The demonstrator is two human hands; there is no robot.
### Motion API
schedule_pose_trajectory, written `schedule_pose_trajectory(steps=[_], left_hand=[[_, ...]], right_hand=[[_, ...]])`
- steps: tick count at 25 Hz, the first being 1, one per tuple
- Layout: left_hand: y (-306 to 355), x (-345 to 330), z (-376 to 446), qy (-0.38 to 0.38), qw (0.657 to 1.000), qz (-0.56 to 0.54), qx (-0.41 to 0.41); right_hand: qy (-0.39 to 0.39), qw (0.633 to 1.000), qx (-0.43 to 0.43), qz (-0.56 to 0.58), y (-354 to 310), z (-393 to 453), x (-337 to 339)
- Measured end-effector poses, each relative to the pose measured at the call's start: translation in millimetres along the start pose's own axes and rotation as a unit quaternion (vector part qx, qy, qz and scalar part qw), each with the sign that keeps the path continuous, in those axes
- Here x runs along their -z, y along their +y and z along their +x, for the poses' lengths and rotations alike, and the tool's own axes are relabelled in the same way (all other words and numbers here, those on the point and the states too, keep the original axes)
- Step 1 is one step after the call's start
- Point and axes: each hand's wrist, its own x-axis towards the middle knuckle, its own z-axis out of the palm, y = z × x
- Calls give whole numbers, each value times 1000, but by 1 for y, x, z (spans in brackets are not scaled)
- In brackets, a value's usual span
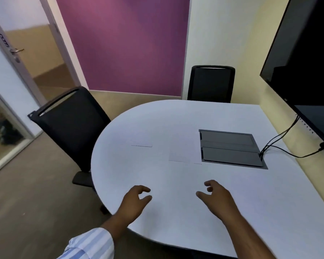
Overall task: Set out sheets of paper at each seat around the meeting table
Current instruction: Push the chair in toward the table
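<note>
White sheets of paper lie on the white meeting table, hard to tell from its surface. One sheet lies toward the left chair; a stack of paper sits in the middle beside the grey cable hatch. My left hand and my right hand hover over the near part of the table, a little apart from each other. Both have fingers curled and spread, and both hold nothing.
A black chair stands at the table's left side and another black chair at the far edge. A grey cable hatch is set in the tabletop, with cables running to a wall screen at right. A door is at left.
</note>
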Motion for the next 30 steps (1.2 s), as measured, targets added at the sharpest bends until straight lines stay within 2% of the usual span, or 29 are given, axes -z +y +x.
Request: schedule_pose_trajectory(steps=[5,10,14,22,30], left_hand=[[-67,108,-23,-8,1000,-26,-3],[-134,200,-45,-8,996,-83,15],[-178,255,-52,18,994,-97,35],[-223,325,-4,56,986,-136,77],[-252,421,112,70,990,-52,110]], right_hand=[[28,998,28,39,-84,-61,-92],[-13,999,-13,34,-124,-108,-195],[-30,1000,-9,4,-168,-114,-246],[-113,992,31,-47,-250,-50,-322],[-204,975,41,-72,-323,60,-410]])
